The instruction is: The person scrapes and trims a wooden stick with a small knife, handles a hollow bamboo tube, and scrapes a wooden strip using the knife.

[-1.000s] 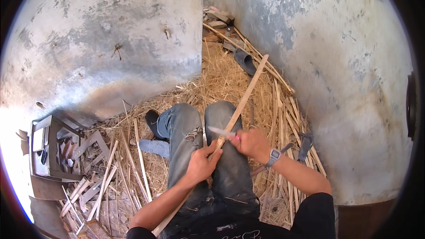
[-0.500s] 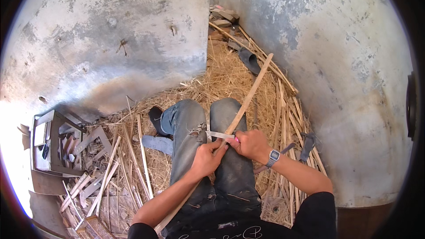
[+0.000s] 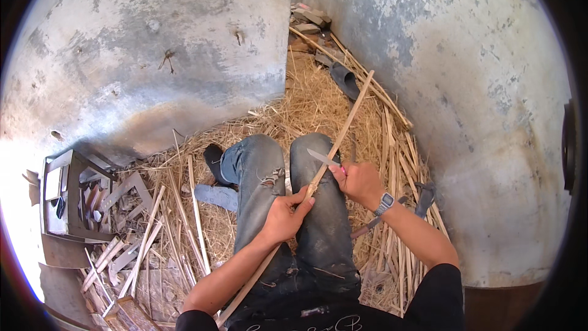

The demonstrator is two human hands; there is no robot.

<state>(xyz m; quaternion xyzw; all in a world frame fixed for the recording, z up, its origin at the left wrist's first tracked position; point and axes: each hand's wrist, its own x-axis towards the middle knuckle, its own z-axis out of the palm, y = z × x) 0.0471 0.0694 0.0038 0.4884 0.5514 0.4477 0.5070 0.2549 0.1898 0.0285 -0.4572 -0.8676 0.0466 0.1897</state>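
Fingers of the left hand (image 3: 283,217) close round a wooden strip (image 3: 350,116); those of the right hand (image 3: 361,185) grip a knife (image 3: 319,156), blade crossing the strip.

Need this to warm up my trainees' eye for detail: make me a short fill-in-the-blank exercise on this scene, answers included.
1. The right grip holds a ____ by its pink handle.
2. The grip clasping the long wooden strip nearer the lap is the ____ one.
3. The wristwatch is worn on the ____ wrist.
4. The ripped knee of the jeans is the ____ one.

Missing words: knife; left; right; left.
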